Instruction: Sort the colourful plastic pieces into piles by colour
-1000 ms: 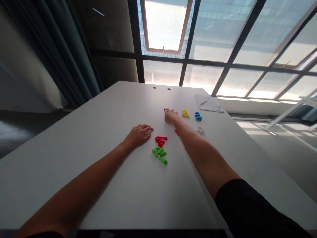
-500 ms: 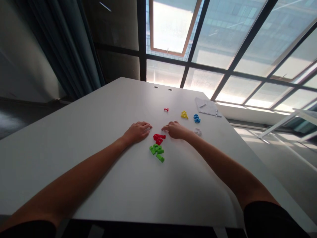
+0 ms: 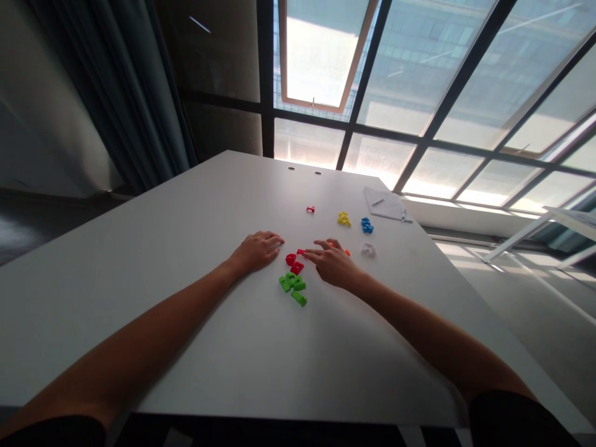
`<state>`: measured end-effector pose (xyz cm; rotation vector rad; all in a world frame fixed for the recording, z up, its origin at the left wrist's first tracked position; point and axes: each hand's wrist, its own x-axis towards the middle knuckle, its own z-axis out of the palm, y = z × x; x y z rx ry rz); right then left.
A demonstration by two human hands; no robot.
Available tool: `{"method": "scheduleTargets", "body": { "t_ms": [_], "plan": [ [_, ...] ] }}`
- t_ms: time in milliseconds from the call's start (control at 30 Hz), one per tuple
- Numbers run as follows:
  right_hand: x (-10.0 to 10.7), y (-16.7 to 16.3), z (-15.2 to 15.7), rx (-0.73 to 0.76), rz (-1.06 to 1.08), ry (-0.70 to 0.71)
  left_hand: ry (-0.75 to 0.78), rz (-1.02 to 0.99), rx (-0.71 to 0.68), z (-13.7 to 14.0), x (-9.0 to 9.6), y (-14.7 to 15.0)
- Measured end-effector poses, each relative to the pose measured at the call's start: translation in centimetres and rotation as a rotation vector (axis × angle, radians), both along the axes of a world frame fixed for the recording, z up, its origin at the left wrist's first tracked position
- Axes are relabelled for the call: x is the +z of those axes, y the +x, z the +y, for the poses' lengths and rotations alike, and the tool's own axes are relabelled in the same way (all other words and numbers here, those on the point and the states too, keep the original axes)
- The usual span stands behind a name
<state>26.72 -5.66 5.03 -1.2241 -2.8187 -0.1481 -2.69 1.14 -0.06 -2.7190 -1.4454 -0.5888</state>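
Observation:
My left hand (image 3: pixel 257 251) lies on the white table (image 3: pixel 205 347) with its fingers stretched out, left of a small pile of red plastic pieces (image 3: pixel 297 267). Nothing shows in it. Over on the pile's right side, my right hand (image 3: pixel 334 263) has its fingers apart. One fingertip reaches a small red piece (image 3: pixel 300 252) at the pile's edge; whether it presses on it I cannot tell. Several green plastic pieces (image 3: pixel 292 282) lie just nearer to me. Behind my right hand some orange pieces (image 3: pixel 347 252) are partly hidden.
Farther back are a lone red piece (image 3: pixel 310 210), a yellow cluster (image 3: pixel 344 218), a blue cluster (image 3: pixel 367 225) and whitish pieces (image 3: pixel 368 250). A paper sheet (image 3: pixel 386 204) with pen-like items lies near the table's right edge. Windows rise beyond the table.
My right hand has moved slightly down and right, and its fingers have spread toward the red pile. Orange pieces now show behind it. My left hand has stayed put.

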Motion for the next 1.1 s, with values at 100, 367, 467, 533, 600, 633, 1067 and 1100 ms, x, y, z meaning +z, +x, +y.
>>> {"method": "scheduleTargets", "body": {
  "t_ms": [100,367,467,533,600,633,1067,1100],
  "plan": [
    [0.1,-0.4,3.2,-0.125,-0.032,-0.022,-0.004,0.005,0.004,0.0,0.1,0.0],
    [0.9,-1.6,13.2,-0.374,-0.068,-0.214,-0.009,0.005,-0.008,0.1,0.2,-0.1],
    [0.9,-2.0,15.5,-0.398,-0.044,-0.224,-0.015,-0.005,-0.007,0.0,0.3,-0.1],
    [0.8,-2.0,16.3,-0.412,-0.027,-0.221,-0.019,-0.007,-0.007,-0.2,0.3,-0.1],
    [0.8,-1.9,16.7,-0.414,-0.014,-0.215,-0.017,-0.007,-0.007,-0.3,0.3,-0.1],
    [0.8,-1.8,16.7,-0.412,-0.007,-0.211,-0.017,-0.008,-0.005,-0.4,0.2,-0.1],
    [2.1,-2.5,9.5,-0.152,0.025,-0.147,-0.021,-0.016,-0.003,-0.3,0.3,0.2],
    [2.2,-2.6,8.2,-0.06,0.046,-0.149,-0.023,-0.017,-0.004,-0.3,0.4,0.2]
  ]
}}
